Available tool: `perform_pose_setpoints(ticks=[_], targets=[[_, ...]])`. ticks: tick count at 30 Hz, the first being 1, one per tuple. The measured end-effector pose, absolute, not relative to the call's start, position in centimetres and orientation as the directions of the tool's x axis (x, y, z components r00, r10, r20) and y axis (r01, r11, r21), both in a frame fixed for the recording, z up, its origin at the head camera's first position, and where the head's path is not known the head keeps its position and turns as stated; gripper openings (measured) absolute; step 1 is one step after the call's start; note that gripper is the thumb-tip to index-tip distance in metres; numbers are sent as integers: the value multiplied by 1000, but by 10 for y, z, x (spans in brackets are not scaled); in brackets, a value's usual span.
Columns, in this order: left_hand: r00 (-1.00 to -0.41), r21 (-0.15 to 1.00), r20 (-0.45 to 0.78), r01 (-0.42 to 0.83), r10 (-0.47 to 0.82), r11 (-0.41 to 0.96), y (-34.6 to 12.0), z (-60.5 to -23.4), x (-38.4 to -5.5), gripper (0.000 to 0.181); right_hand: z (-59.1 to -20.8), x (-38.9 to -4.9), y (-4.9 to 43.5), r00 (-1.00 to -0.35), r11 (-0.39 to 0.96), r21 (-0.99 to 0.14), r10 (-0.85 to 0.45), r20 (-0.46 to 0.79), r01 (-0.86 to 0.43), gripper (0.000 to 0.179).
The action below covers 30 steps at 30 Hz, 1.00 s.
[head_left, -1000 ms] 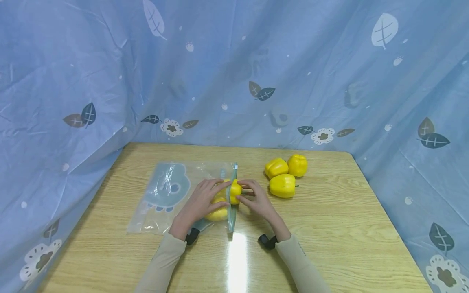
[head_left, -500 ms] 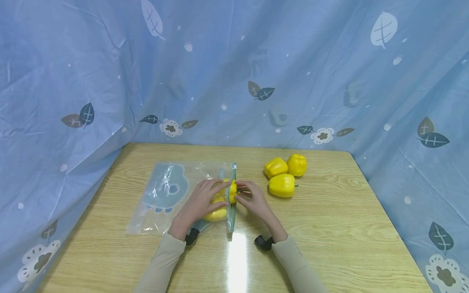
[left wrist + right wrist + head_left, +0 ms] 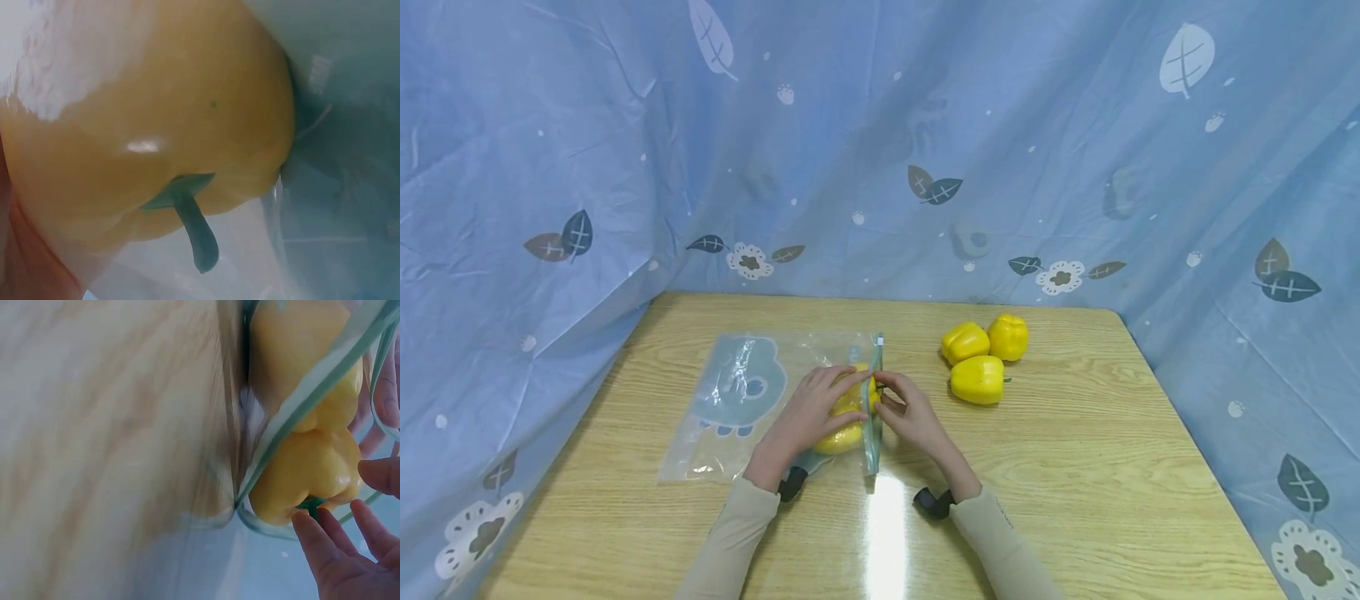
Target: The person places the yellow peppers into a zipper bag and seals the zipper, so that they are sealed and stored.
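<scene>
A clear zip bag [image 3: 820, 346] with a teal animal print lies flat, its green-edged mouth facing right. Inside it, one yellow bell pepper [image 3: 838, 439] lies toward the near side; a stemmed pepper [image 3: 175, 112] fills the left wrist view behind the plastic. A second bell pepper [image 3: 306, 472] sits just inside the mouth, stem outward. My left hand [image 3: 805, 414] reaches over the bag and holds its mouth edge with fingers and thumb. My right hand [image 3: 916, 414] touches the second pepper's stem end with extended fingertips, thumb beside it.
Three more yellow bell peppers, a left one [image 3: 966, 343], a back one [image 3: 1008, 337] and a front one [image 3: 977, 381], lie grouped right of the bag on the wooden table [image 3: 1075, 467]. A blue patterned curtain [image 3: 880, 150] surrounds the table's back and sides.
My right hand has moved left, and the second pepper has slid deeper through the bag's mouth. My left hand stays almost where it was. The three grouped peppers have not moved.
</scene>
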<state>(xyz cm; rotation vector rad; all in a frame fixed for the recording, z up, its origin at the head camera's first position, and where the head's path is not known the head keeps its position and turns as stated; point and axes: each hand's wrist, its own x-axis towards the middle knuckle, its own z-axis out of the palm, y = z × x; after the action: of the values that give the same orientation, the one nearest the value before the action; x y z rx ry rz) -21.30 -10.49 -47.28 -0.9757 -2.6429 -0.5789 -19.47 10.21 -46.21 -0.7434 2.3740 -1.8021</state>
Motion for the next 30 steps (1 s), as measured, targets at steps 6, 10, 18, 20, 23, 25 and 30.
perform_pose_setpoints(ticks=[6,10,18,20,23,25,30], targets=[[-738,272,381,665,557,695,-105,-472,-213,64,-462,-194,99,-873,174,-929,-430,228,-328,50],[-737,272,381,666,558,694,-105,-472,-213,64,-462,-194,102,-870,210,-910,-428,243,-357,49],[-737,273,383,666,557,694,-105,-472,-212,63,-458,-195,115,-862,247,-873,-408,301,-421,41],[-741,281,381,663,553,694,-105,-472,-211,63,-456,-195,119,-865,265,-862,-393,313,-432,40],[-744,287,380,660,550,694,-105,-472,-211,63,-453,-196,125,-868,291,-846,-370,331,-447,38],[-747,291,375,656,548,696,-105,-472,-211,63,-451,-196,130,-869,308,-833,-353,348,-459,37],[-750,292,372,654,546,698,-105,-472,-211,63,-445,-196,145,-860,358,-789,-319,399,-499,36]])
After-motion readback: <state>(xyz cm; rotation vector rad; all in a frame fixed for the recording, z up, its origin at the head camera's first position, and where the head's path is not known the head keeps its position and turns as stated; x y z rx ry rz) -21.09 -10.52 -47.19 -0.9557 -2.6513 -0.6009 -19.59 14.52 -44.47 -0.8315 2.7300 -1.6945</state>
